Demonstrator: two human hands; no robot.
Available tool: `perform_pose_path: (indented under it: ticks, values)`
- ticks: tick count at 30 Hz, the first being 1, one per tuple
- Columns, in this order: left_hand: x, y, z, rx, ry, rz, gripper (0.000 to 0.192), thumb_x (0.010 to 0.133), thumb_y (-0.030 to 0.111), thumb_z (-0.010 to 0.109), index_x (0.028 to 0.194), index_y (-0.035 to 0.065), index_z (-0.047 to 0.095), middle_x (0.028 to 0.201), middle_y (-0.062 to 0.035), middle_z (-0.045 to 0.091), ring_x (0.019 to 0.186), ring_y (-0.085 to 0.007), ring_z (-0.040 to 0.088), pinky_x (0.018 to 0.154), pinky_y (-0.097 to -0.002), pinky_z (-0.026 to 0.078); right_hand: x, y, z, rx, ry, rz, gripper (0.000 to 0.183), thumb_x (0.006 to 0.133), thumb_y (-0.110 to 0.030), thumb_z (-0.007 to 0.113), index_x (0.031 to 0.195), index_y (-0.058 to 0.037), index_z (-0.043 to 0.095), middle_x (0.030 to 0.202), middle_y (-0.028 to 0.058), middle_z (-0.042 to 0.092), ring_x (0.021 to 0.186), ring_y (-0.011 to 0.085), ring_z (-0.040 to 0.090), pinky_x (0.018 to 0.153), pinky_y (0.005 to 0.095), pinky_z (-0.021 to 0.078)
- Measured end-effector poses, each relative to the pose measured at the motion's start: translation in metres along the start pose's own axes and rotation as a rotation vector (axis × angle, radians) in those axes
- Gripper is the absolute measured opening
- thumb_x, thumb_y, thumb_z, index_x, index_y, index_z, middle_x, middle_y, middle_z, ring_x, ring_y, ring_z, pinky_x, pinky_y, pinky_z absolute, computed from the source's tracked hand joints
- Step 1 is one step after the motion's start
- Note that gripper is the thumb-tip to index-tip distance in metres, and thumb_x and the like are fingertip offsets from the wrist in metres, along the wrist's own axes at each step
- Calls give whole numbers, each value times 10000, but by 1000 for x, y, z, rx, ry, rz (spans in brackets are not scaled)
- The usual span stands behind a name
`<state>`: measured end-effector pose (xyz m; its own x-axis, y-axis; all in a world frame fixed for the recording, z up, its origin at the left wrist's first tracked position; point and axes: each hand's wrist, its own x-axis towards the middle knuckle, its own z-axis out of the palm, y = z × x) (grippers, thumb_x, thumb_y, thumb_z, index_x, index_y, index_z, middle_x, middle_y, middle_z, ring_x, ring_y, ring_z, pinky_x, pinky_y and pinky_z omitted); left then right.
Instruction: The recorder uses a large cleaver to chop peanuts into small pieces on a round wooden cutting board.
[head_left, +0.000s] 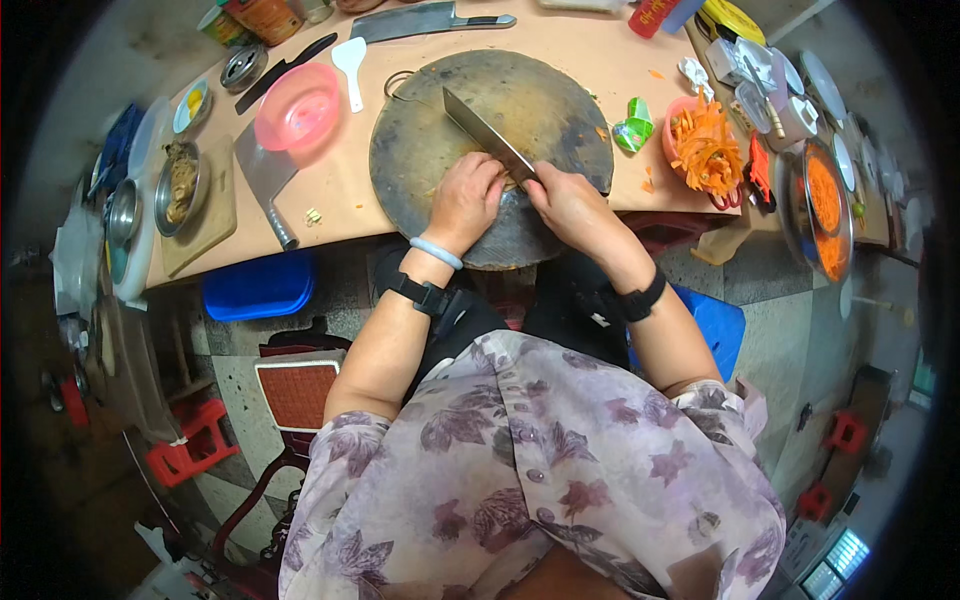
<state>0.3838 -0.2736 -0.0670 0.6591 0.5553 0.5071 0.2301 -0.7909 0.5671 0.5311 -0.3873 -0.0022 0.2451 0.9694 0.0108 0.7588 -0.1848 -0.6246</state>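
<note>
A round wooden chopping block (420, 142) with a dark, worn top lies before me at the table's front edge. My right hand (574, 202) grips the handle of a kitchen knife (486, 133), whose broad blade slants away to the upper left across the block. Close against the blade, my left hand (466, 193) presses down with curled fingers on a small pale piece of food (510, 181). The fingers and blade hide most of that piece, so its kind is unclear.
Left of the block are a pink plastic bowl (289, 112), a cleaver (264, 169) and a white rice paddle (350, 71). Another cleaver (405, 22) lies behind. A bowl of carrot peelings (705, 139) and a green wrapper (634, 127) are on the right.
</note>
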Motion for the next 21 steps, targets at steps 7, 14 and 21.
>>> perform_pose_path:
  ticks: [7, 14, 21]
  values:
    - [-4, 4, -5, -62, 25, -16, 182, 817, 58, 698, 996, 34, 672, 1024, -140, 643, 935, -344, 637, 802, -408, 526, 1, -6, -8, 66, 31, -16, 201, 980, -208, 539, 979, -10, 572, 827, 301, 641, 827, 496, 618, 707, 564, 476]
    - [-7, -3, 0, -145, 62, -107, 157, 820, 44, 696, 976, 38, 682, 1015, -142, 652, 918, -335, 646, 792, -393, 530, -1, -8, -1, 29, 3, 2, 211, 976, -212, 544, 970, -2, 568, 812, 298, 640, 817, 497, 621, 700, 571, 478]
    - [-8, -2, -1, -95, 72, -49, 148, 813, 38, 704, 960, 37, 681, 1006, -141, 650, 929, -337, 643, 795, -387, 530, 8, -5, 1, 35, 17, -4, 214, 975, -218, 546, 962, -6, 565, 812, 296, 643, 817, 499, 622, 703, 570, 480]
